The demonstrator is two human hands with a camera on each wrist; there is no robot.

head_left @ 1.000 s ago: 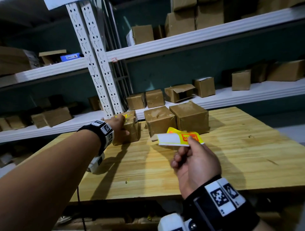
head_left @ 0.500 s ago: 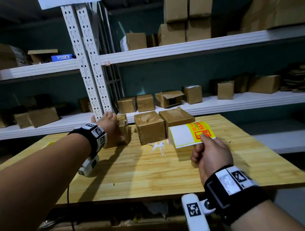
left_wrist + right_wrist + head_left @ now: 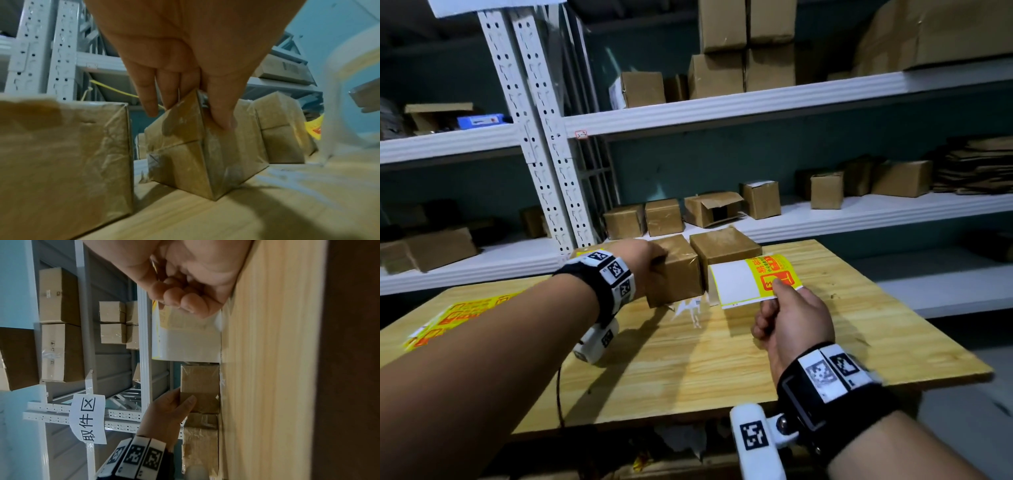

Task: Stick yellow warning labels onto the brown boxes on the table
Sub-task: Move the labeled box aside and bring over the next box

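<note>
Three brown boxes stand in a row at the table's far edge. My left hand (image 3: 654,260) grips the middle box (image 3: 678,279), fingers over its top and thumb on its near face; the left wrist view shows this grip (image 3: 189,118) on the box (image 3: 185,162). The left box (image 3: 585,250), mostly hidden by my wrist, carries a yellow label. The right box (image 3: 726,245) stands behind the label sheet (image 3: 751,281), half white backing and half yellow-red label. My right hand (image 3: 779,286) pinches that sheet's near edge, as the right wrist view shows (image 3: 164,305).
A sheet of yellow labels (image 3: 458,315) lies on the wooden table (image 3: 688,370) at the left. White paper scraps (image 3: 688,310) lie in front of the middle box. White shelving (image 3: 859,214) with several more brown boxes stands right behind the table.
My left hand left the labelled left box and took hold of the middle box. My right hand carried the label sheet right and farther, in front of the right box.
</note>
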